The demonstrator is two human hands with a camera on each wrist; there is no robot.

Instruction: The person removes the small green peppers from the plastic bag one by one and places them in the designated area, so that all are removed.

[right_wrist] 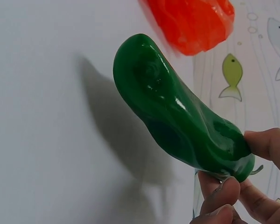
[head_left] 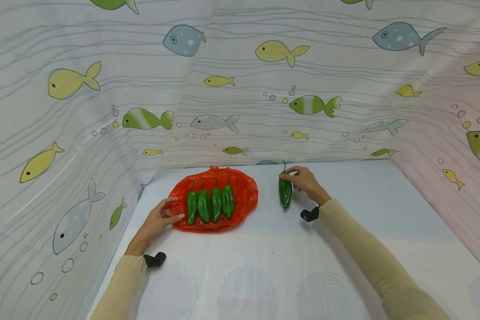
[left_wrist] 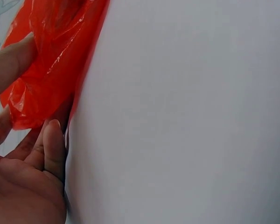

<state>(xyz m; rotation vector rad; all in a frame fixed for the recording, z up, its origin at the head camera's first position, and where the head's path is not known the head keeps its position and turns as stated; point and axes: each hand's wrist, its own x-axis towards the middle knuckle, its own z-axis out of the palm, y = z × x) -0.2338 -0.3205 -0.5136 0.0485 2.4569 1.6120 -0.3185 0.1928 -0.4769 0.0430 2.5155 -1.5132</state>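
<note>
A crumpled red plastic bag (head_left: 245,191) is spread on the table, with several green peppers (head_left: 203,206) lying side by side on it, stems pointing away. At the bag's left edge, my left hand (head_left: 157,222) holds the plastic between thumb and fingers; in the left wrist view, red film (left_wrist: 56,70) passes between the digits. To the right of the bag, my right hand (head_left: 305,181) pinches another long green pepper (head_left: 285,193) near its stem end. That glossy pepper (right_wrist: 177,112) hangs tip down, casting a shadow on the table in the right wrist view.
The white table (head_left: 260,258) has faint round patterns along its near side. A fish-print sheet (head_left: 244,98) rises behind it and on both sides. Each wrist carries a small black camera (head_left: 309,215).
</note>
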